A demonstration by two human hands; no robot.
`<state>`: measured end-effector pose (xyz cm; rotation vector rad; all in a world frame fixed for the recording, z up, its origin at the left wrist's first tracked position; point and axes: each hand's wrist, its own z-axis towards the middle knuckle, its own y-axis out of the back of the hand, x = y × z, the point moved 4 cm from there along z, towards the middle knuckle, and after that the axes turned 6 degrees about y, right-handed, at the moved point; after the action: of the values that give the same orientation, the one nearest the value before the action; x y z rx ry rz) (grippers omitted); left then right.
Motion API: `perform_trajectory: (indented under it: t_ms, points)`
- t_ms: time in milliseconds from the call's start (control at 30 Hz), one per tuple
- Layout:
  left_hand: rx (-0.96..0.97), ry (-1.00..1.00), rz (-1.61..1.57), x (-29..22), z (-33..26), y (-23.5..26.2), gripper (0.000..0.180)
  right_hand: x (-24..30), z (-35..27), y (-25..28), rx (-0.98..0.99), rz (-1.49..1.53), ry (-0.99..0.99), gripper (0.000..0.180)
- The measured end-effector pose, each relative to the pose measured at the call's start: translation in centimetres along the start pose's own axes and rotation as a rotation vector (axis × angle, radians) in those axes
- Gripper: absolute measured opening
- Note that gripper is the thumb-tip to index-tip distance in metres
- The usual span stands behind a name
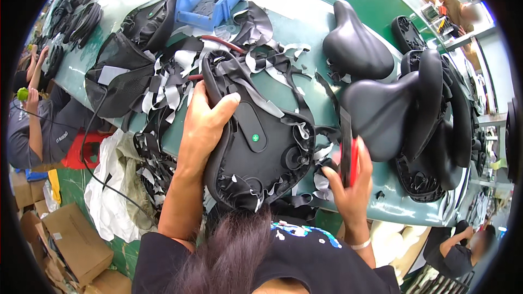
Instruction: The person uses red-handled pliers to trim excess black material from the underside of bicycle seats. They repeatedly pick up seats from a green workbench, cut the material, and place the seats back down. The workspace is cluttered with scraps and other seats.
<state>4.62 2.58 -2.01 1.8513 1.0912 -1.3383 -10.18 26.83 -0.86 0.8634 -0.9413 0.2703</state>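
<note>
Saddle (256, 158) underside-up at counter (400, 211) edge, clamped at rim (211, 177) by left fingers (227, 104), with apparent red-handled cutter (347, 151) clamped in right fingers (363, 164), likely risking gouged saddle or cut finger from slip on bunched fabric (255, 189) or loose scraps (172, 96).

Saddle (234, 155) lies underside up at near edge of table (289, 19), directly before the worker (305, 256); left hand (210, 111) on its left rim, right hand (351, 185) just right of it, holding cutter (345, 139). Scraps (169, 87) left of and behind it. Bin (195, 20) beyond those, pieces inside. I see more saddles (376, 111) at right, overlapping; sack (117, 190) beside table's left end, cardboard boxes (76, 242) left of sack.
</note>
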Motion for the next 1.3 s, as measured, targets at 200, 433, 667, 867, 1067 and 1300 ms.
perform_trajectory:
  t_ms: [200, 433, 667, 867, 1067, 1300]
  points:
    - [-0.084, -0.044, -0.083, 0.6, -0.9, 1.5, 0.04, 0.4, 8.4, -4.2, 0.041, 0.063, 0.143, 0.049]
    - [-0.132, -0.74, 0.759, -2.6, -1.4, -0.8, 0.053, 0.2, 8.8, -2.1, -0.079, 0.541, -0.221, 0.038]
    - [0.52, -0.717, 0.79, -1.3, 1.2, -6.1, 0.019, 0.2, 7.9, 0.2, 0.271, -0.097, 0.295, 0.063]
    - [0.503, -0.545, 0.565, -2.1, 1.5, -6.3, 0.022, 0.7, 8.0, -0.3, 0.551, -0.558, 0.452, 0.059]
    - [0.51, -0.198, -0.873, -2.5, 3.5, -2.3, 0.031, 1.9, 0.9, -1.2, 0.455, -0.578, 0.183, 0.06]
    - [0.071, -0.593, 0.653, -5.3, 3.3, -3.2, 0.045, 2.6, 5.3, -0.7, 0.419, -0.637, 0.089, 0.043]
